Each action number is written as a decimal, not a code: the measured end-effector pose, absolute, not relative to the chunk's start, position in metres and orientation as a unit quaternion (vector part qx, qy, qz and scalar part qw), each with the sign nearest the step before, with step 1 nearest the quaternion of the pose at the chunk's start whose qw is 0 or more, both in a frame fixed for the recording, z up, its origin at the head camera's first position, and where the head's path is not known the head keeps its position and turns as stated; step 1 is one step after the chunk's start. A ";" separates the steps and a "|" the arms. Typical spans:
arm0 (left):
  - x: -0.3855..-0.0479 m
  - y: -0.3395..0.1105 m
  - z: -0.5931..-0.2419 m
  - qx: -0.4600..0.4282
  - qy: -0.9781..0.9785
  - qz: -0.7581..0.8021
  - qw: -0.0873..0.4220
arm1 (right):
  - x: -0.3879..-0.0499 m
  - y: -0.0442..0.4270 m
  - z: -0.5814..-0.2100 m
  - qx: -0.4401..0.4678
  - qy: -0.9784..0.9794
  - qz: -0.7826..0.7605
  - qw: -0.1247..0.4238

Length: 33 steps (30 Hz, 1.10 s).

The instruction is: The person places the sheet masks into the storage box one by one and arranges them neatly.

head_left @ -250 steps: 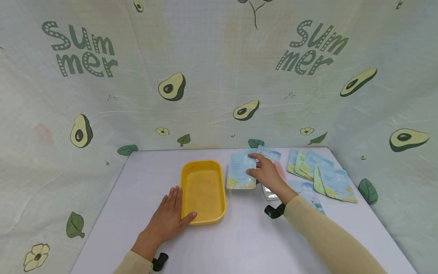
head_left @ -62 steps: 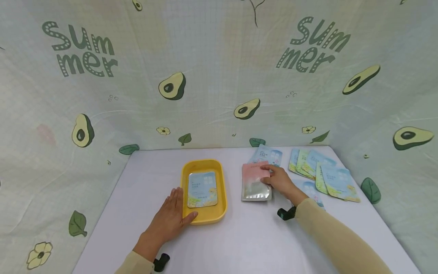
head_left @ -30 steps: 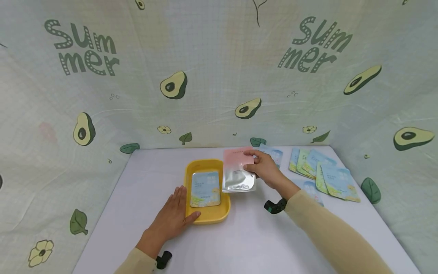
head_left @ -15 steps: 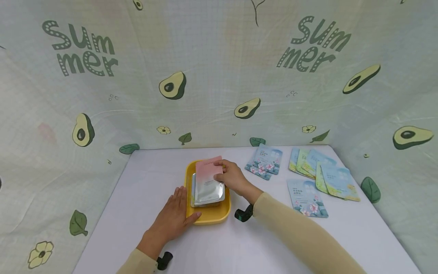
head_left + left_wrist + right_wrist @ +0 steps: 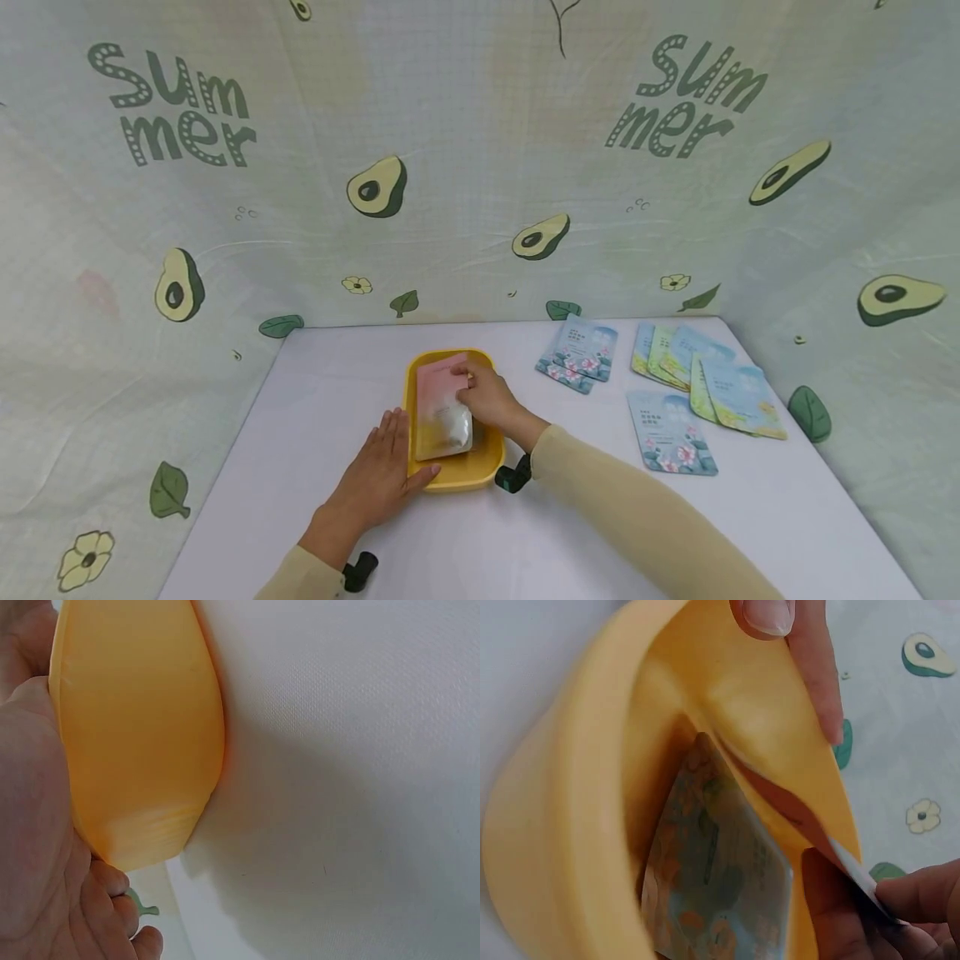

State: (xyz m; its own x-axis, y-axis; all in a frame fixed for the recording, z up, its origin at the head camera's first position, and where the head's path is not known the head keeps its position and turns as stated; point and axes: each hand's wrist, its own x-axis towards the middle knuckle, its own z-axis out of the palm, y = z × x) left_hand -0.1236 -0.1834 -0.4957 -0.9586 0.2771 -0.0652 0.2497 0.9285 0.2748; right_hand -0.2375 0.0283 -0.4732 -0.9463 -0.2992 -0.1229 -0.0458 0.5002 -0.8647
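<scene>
The yellow tray (image 5: 453, 482) stands on the table with my left hand (image 5: 375, 475) laid along its left side, fingers straight, thumb over the near rim. In the left wrist view the palm of my left hand (image 5: 37, 817) lies at the wall of the tray (image 5: 142, 735). My right hand (image 5: 491, 398) pinches the right edge of a pink and silver packet (image 5: 438, 412) inside the tray. The right wrist view shows the pink packet (image 5: 787, 802) tilted between thumb and fingers of my right hand (image 5: 877, 915), and a blue packet (image 5: 720, 877) lying in the tray.
Blue floral packets (image 5: 588, 346) overlap at the back, right of the tray. Another blue floral packet (image 5: 672, 433) lies nearer the front. Several blue and green packets (image 5: 738, 396) are fanned near the table's right edge. A printed cloth (image 5: 450, 275) hangs behind the table.
My right hand brought the pink and silver packet from the right side of the table leftward and down into the tray, over the blue packet. The left hand stays at the tray.
</scene>
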 end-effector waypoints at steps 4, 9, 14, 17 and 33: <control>-0.123 -0.183 -0.495 0.138 0.980 0.136 0.047 | -0.238 0.029 -0.472 -0.138 0.875 -0.444 0.136; -0.122 -0.183 -0.494 0.137 0.979 0.141 0.046 | -0.238 0.029 -0.467 -0.176 0.904 -0.375 0.108; -0.122 -0.182 -0.493 0.132 0.980 0.141 0.048 | -0.237 0.030 -0.465 -0.159 0.917 -0.352 0.096; -0.122 -0.182 -0.493 0.129 0.980 0.140 0.053 | -0.237 0.031 -0.466 -0.155 0.918 -0.353 0.094; -0.123 -0.182 -0.494 0.131 0.981 0.135 0.054 | -0.236 0.038 -0.458 -0.148 0.936 -0.309 0.088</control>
State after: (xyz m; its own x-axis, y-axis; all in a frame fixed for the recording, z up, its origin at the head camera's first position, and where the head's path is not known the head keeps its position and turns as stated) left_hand -0.1228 -0.1822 -0.4936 -0.9600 0.2709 -0.0712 0.2415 0.9293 0.2795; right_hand -0.2355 0.0384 -0.4577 -0.9409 -0.3305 -0.0734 -0.2219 0.7660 -0.6033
